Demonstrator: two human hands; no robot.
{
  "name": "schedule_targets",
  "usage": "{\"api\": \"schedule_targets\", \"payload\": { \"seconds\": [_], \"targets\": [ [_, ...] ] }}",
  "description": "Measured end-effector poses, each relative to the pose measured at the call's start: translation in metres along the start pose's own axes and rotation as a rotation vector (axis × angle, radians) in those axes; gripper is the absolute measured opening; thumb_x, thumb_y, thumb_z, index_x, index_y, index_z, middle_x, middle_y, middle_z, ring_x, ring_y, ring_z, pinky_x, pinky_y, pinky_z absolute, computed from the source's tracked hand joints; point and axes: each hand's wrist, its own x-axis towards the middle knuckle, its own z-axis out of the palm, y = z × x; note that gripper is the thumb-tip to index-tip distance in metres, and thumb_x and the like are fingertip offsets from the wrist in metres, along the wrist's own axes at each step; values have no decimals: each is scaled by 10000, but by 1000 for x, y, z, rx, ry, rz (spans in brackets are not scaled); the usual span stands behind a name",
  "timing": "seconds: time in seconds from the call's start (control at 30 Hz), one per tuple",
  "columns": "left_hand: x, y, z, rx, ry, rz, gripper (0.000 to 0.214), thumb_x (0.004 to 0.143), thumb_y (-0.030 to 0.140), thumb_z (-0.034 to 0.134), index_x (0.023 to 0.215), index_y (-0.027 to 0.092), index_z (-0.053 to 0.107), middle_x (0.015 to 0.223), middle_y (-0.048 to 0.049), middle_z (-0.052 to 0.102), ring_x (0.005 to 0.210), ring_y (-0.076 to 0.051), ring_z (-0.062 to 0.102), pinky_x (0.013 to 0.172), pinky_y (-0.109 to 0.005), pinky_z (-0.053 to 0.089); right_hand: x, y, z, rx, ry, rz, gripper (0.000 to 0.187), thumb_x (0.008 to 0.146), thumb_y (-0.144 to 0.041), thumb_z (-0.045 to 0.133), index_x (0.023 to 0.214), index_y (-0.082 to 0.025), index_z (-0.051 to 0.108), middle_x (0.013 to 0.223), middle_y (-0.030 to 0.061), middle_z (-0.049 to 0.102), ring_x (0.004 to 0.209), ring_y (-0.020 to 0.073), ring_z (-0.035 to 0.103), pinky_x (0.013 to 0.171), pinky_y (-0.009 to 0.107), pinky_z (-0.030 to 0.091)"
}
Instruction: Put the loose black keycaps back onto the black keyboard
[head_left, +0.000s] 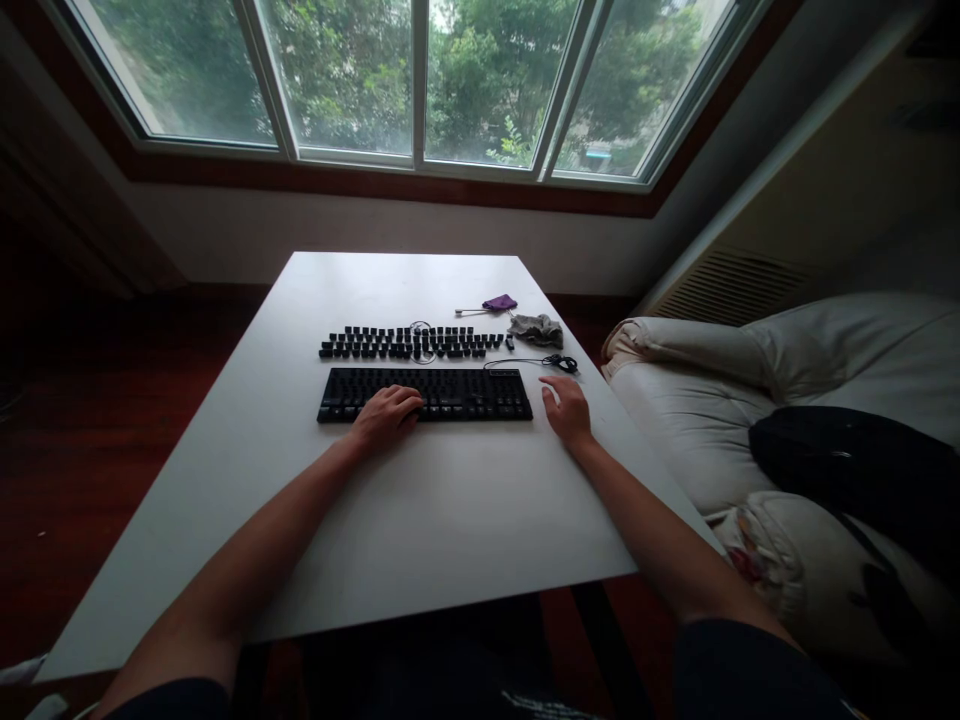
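A black keyboard lies across the middle of a white table. My left hand rests on its near left part with the fingers curled over the keys. My right hand lies flat on the table just past the keyboard's right end, fingers stretched out and holding nothing. Behind the keyboard, rows of loose black keycaps are laid out on the table. A coiled black cable sits close to my right fingertips.
A grey cloth and a purple cloth lie at the back right of the table, beside a thin tool. A white sofa with a black bag stands on the right. Large windows fill the far wall.
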Motion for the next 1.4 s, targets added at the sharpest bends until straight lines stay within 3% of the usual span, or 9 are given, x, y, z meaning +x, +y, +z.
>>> {"api": "schedule_targets", "payload": {
  "seconds": [0.13,0.3,0.5,0.73,1.0,1.17,1.3,1.4],
  "targets": [
    [0,3,-2,45,12,-62,439,923,301,588,1358,248,569,1293,-97,636,1163,-285,565,977,-462,446,28,22,14,-165,-20,-26,373,976,-277,423,1225,-182,684,1245,127,670,1205,292,551,1088,469,403],
    [1,4,-4,98,-23,-77,516,885,436,673,1357,249,582,1299,-109,613,1166,-312,535,966,-472,432,53,47,27,-389,-58,12,414,945,-280,496,1318,-181,644,1410,146,566,1332,336,407,1133,509,285],
    [5,0,-1,121,-60,-83,483,921,430,635,1359,232,585,1225,-127,597,1110,-304,524,930,-465,439,57,67,24,-400,-136,46,313,944,-243,504,1140,-209,746,1094,145,633,1097,310,486,1027,473,353],
    [4,-5,4,101,-66,-53,446,921,402,642,1336,248,586,1202,-117,579,1095,-298,516,951,-466,437,36,45,5,-326,-251,-31,325,990,-348,502,1190,-257,741,1019,119,587,967,272,507,849,377,431],
    [4,7,-4,97,-10,-111,424,872,366,688,1268,243,602,1246,-113,559,1140,-307,505,966,-471,438,29,17,-21,-389,-409,-143,352,954,-196,548,1205,-331,755,1058,112,599,983,260,503,804,348,409],
    [5,7,-8,80,-59,-117,420,842,384,703,1230,248,618,1147,-103,584,1067,-293,526,921,-452,460,29,6,-31,-323,-522,-249,397,929,-125,574,1194,-351,766,1063,103,613,963,242,530,810,345,418],
    [6,6,-12,71,-101,-106,588,823,456,721,1353,251,567,1162,-108,582,1075,-296,532,947,-454,460,26,4,-38,-319,-532,-271,400,923,-105,558,1140,-349,788,1037,102,627,938,242,550,820,354,425],
    [12,-1,-17,79,-138,-97,809,783,534,744,1492,273,453,1321,-131,543,1204,-334,500,1035,-489,417,19,3,-38,-346,-493,-250,413,917,-93,530,1132,-331,789,1067,107,641,966,250,569,848,373,444]
  ]
}}
